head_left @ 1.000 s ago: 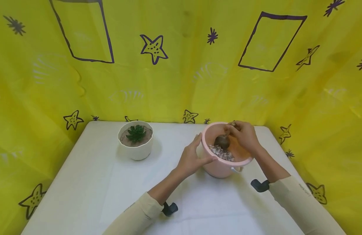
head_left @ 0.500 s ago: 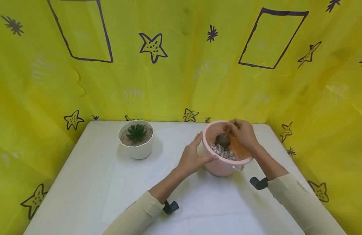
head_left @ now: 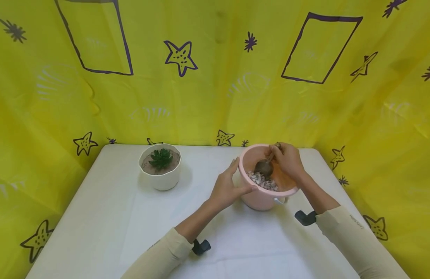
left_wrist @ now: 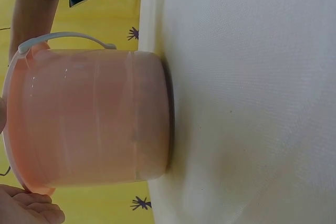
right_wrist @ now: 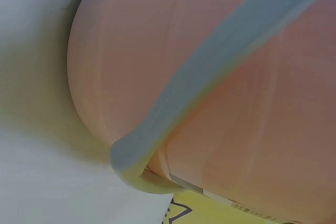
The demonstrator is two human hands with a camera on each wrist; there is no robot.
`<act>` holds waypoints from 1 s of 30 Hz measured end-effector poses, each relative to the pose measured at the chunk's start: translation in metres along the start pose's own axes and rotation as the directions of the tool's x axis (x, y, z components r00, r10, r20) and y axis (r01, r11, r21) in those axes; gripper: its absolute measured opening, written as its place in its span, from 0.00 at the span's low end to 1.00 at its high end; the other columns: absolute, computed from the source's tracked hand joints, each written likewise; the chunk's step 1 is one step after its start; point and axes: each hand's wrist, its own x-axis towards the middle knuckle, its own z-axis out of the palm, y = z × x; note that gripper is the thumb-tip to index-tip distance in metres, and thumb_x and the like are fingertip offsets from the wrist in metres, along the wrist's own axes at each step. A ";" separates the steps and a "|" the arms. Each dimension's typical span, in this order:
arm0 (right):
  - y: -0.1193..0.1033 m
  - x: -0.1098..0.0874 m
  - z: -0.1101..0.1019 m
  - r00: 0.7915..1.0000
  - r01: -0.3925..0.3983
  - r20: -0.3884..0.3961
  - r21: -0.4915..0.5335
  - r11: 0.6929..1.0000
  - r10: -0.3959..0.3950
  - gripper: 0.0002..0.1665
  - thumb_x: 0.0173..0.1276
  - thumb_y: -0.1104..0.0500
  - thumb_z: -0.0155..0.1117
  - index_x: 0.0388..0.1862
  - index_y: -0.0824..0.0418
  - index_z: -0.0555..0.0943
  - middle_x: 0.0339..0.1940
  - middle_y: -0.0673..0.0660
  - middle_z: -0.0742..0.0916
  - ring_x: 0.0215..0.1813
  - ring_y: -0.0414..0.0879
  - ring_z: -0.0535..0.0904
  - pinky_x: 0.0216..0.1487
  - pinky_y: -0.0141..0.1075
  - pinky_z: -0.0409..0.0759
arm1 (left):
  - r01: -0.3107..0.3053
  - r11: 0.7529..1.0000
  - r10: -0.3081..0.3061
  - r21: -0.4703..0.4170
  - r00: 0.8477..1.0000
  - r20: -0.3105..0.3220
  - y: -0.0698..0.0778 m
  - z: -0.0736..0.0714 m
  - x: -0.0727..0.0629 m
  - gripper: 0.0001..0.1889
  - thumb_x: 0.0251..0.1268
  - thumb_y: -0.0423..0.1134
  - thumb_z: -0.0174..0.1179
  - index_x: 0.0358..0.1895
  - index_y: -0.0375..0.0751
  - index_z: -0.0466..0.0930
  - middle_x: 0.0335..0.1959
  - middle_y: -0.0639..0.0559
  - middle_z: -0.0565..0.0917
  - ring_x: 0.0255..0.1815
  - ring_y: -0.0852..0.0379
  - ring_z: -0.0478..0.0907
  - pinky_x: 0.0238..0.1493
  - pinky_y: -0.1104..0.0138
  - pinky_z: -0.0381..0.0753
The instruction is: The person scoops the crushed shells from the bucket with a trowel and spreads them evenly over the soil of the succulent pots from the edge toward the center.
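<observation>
A pink bucket stands upright on the white table, with small pale stones heaped inside. My left hand holds its rim from the left, thumb at the near side and fingers along the far left. In the left wrist view, the bucket fills the left half, with curled fingers at its rim. Over the bucket's far right rim, my right hand grips the handle of a spoon. The spoon's dark round bowl rests against the stones. The right wrist view shows only the bucket's wall and its grey-blue handle.
A white pot with a green succulent in brown soil stands at the back left of the table. Yellow curtains with drawn stars hang behind and along both sides.
Both hands keep their grips on the bucket and the spoon. The spoon's bowl stays at the stones with barely any shift; the head view moves slightly.
</observation>
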 end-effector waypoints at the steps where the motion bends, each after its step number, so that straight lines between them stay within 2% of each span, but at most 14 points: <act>1: 0.000 0.000 0.000 1.000 -0.011 -0.002 -0.011 1.000 0.011 0.22 0.86 0.55 0.54 0.39 0.71 0.85 0.34 0.65 0.90 0.37 0.56 0.85 0.35 0.27 0.79 | 0.001 1.000 -0.001 0.001 1.000 0.000 0.000 0.000 0.000 0.56 0.58 0.51 0.80 0.84 0.39 0.55 0.83 0.45 0.59 0.83 0.48 0.56 0.78 0.55 0.62; 6: 0.001 -0.001 -0.002 0.999 -0.054 0.000 -0.039 0.998 0.054 0.23 0.86 0.54 0.54 0.38 0.70 0.85 0.32 0.63 0.90 0.35 0.54 0.83 0.34 0.31 0.78 | 0.006 1.000 -0.006 0.002 1.000 0.002 0.000 0.001 0.000 0.57 0.58 0.51 0.81 0.85 0.40 0.55 0.83 0.47 0.58 0.83 0.49 0.56 0.78 0.56 0.62; 12: 0.001 -0.002 -0.003 0.996 -0.080 0.035 0.012 0.997 0.079 0.24 0.86 0.55 0.54 0.37 0.73 0.85 0.33 0.65 0.90 0.34 0.54 0.86 0.32 0.26 0.81 | 0.002 1.000 -0.002 0.002 1.000 -0.002 0.000 0.002 0.000 0.57 0.58 0.52 0.80 0.84 0.39 0.55 0.83 0.46 0.59 0.83 0.48 0.56 0.77 0.55 0.63; 20: 0.000 -0.003 -0.003 0.993 -0.105 0.061 0.069 0.992 0.101 0.23 0.87 0.56 0.52 0.41 0.75 0.84 0.38 0.68 0.91 0.36 0.51 0.88 0.35 0.29 0.87 | 0.017 1.000 -0.017 -0.016 1.000 -0.001 0.001 0.003 -0.002 0.57 0.57 0.52 0.81 0.85 0.40 0.55 0.83 0.46 0.58 0.83 0.48 0.56 0.77 0.55 0.63; 25: -0.005 -0.007 -0.002 0.982 -0.186 0.001 0.046 0.981 0.186 0.24 0.86 0.55 0.53 0.41 0.74 0.85 0.38 0.68 0.91 0.38 0.56 0.88 0.33 0.25 0.84 | 0.019 1.000 -0.019 -0.025 1.000 -0.001 0.002 0.003 -0.001 0.57 0.57 0.51 0.81 0.84 0.39 0.55 0.83 0.47 0.58 0.83 0.48 0.56 0.77 0.55 0.63; 30: -0.011 -0.010 0.001 0.968 -0.240 -0.059 0.075 0.968 0.244 0.25 0.85 0.55 0.54 0.40 0.75 0.85 0.36 0.68 0.91 0.38 0.57 0.89 0.31 0.24 0.83 | 0.022 0.999 -0.022 -0.044 1.000 -0.004 0.001 0.002 -0.001 0.57 0.57 0.51 0.81 0.84 0.39 0.55 0.83 0.46 0.58 0.83 0.48 0.56 0.77 0.54 0.63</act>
